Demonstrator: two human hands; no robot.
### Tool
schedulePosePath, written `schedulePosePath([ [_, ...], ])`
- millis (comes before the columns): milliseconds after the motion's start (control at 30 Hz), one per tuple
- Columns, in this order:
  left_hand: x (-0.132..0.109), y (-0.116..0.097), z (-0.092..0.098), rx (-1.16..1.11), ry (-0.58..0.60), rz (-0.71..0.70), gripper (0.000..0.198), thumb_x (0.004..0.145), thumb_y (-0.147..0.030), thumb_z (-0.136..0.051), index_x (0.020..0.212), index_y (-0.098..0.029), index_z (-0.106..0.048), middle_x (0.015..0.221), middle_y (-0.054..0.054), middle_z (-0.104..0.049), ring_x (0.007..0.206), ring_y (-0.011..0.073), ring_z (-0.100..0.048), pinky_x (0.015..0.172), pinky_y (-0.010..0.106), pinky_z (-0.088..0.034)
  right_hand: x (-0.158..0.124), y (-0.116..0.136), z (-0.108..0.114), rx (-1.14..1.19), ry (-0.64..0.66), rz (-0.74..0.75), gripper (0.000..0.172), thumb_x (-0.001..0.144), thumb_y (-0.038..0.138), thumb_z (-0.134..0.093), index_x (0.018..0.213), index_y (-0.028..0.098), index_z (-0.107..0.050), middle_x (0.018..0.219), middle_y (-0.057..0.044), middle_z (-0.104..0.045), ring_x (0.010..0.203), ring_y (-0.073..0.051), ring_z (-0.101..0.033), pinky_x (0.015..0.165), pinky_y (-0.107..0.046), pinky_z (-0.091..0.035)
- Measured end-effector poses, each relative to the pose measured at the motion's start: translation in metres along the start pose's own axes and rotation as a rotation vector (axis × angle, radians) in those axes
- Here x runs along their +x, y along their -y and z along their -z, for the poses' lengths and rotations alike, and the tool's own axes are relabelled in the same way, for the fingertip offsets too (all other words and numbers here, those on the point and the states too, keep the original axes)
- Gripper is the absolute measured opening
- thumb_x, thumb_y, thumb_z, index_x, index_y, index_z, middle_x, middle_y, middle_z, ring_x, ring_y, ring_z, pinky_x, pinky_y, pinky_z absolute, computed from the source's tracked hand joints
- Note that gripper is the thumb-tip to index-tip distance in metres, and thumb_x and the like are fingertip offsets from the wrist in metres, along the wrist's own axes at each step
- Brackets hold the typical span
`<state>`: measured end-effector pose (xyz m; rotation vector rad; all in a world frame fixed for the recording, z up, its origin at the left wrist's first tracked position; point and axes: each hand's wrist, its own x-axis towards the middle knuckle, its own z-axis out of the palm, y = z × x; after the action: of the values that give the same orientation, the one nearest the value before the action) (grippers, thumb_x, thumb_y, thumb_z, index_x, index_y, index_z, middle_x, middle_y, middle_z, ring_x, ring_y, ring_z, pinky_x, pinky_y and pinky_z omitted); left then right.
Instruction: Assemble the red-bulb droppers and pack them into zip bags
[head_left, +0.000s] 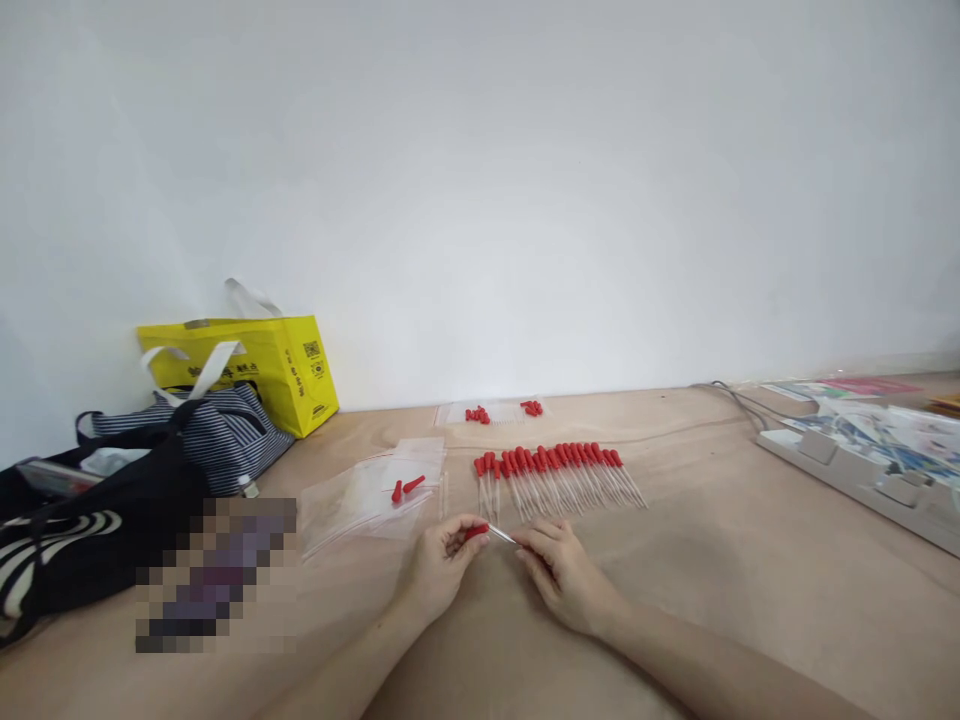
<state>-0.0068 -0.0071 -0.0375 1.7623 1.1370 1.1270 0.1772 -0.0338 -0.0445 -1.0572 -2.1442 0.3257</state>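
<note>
My left hand [439,565] pinches a red rubber bulb [477,531] at the near middle of the table. A thin clear dropper tube [501,535] runs from that bulb to my right hand [561,572], whose fingers are closed round its other end. How deep the tube sits in the bulb I cannot tell. Just beyond my hands lies a slanting row of droppers [559,475], red bulbs pointing away. To their left are a few bare tubes [444,492]. Two loose red bulbs [412,484] rest on clear plastic bags [345,502].
Against the wall, more red bulbs [477,414] lie with clear bags. At left stand a yellow bag [300,370], a striped pouch [240,430] and a black bag [112,540], near a blurred-out item [221,575]. A white power strip [847,485] and printed sheets [900,440] lie right.
</note>
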Motion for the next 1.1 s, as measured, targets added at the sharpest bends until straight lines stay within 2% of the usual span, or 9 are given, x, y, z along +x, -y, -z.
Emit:
schedulePosePath([
  [167, -0.002, 0.004, 0.002, 0.130, -0.008, -0.091, 0.018, 0.075, -0.030, -0.052, 0.080, -0.017, -0.064, 0.073, 0.002, -0.067, 0.067, 0.0161, -0.060, 0.064, 0.025, -0.048, 0.000, 0.002, 0.001, -0.023, 0.033, 0.009, 0.022, 0.084, 0.013, -0.038, 0.094, 0.020, -0.057, 0.080, -0.003, -0.058, 0.080, -0.015, -0.049, 0.075, -0.030, -0.030],
  [367, -0.007, -0.008, 0.002, 0.233, 0.022, -0.139, 0.017, 0.075, -0.027, -0.050, 0.073, -0.017, -0.063, 0.071, 0.002, -0.065, 0.066, 0.0154, -0.059, 0.060, 0.023, -0.046, 0.000, -0.002, 0.007, -0.193, 0.036, 0.067, 0.026, 0.077, 0.004, -0.037, 0.084, 0.020, -0.058, 0.074, -0.001, -0.055, 0.067, -0.012, -0.044, 0.067, -0.027, -0.025],
  [500, -0.010, -0.014, 0.002, 0.294, 0.045, -0.156, 0.016, 0.076, -0.026, -0.049, 0.073, -0.018, -0.062, 0.070, 0.000, -0.064, 0.065, 0.0145, -0.058, 0.060, 0.022, -0.044, 0.000, -0.007, 0.010, -0.335, 0.027, 0.148, 0.032, 0.069, 0.001, -0.039, 0.086, 0.019, -0.058, 0.070, 0.000, -0.053, 0.059, -0.011, -0.041, 0.064, -0.027, -0.021],
  [700, -0.012, -0.016, 0.002, 0.308, 0.071, -0.145, 0.017, 0.076, -0.027, -0.049, 0.071, -0.018, -0.062, 0.066, 0.000, -0.063, 0.061, 0.0149, -0.056, 0.056, 0.022, -0.042, 0.001, -0.007, 0.013, -0.359, -0.006, 0.266, 0.038, 0.066, 0.004, -0.038, 0.093, 0.020, -0.058, 0.069, 0.000, -0.055, 0.057, -0.012, -0.042, 0.062, -0.029, -0.019],
  [967, -0.014, -0.017, -0.001, 0.418, 0.033, -0.291, 0.014, 0.074, -0.026, -0.051, 0.067, -0.020, -0.062, 0.062, 0.001, -0.061, 0.063, 0.0166, -0.055, 0.062, 0.026, -0.042, 0.003, -0.003, 0.007, -0.282, -0.029, 0.196, 0.027, 0.067, 0.006, -0.038, 0.081, 0.019, -0.058, 0.068, -0.001, -0.055, 0.059, -0.012, -0.042, 0.062, -0.029, -0.020],
  [1100, -0.012, -0.017, 0.000, 0.487, 0.048, -0.308, 0.015, 0.076, -0.027, -0.051, 0.068, -0.020, -0.061, 0.063, 0.002, -0.062, 0.066, 0.0181, -0.054, 0.064, 0.028, -0.041, 0.007, -0.002, 0.003, -0.207, 0.005, 0.145, 0.024, 0.076, 0.008, -0.036, 0.083, 0.019, -0.057, 0.070, -0.001, -0.055, 0.063, -0.013, -0.044, 0.064, -0.028, -0.023],
])
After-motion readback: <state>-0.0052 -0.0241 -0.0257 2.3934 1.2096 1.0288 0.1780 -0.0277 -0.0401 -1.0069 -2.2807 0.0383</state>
